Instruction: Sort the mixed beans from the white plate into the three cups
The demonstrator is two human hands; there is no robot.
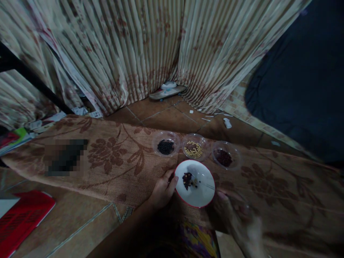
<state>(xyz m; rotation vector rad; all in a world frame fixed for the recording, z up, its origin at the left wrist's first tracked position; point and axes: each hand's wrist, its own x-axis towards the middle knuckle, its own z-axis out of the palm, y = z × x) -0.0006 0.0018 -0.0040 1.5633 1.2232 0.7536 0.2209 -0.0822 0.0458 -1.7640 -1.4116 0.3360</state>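
Observation:
My left hand grips the left side of a white bowl with a red rim, thumb over the edge. A small mixed pile of dark and pale beans lies inside the bowl. At the bowl's right side, my right hand is closed and blurred by motion. Thin tweezers reach from it over the bowl; their tips are faint. Beyond the bowl stand three clear plastic bowls: one with black beans, one with yellow soybeans, one with dark red beans.
A brown flowered cloth covers the long low table. A pixelated dark object lies at left. Striped curtains hang behind, with a skateboard and litter on the tiled floor. A red-and-white packet is at lower left.

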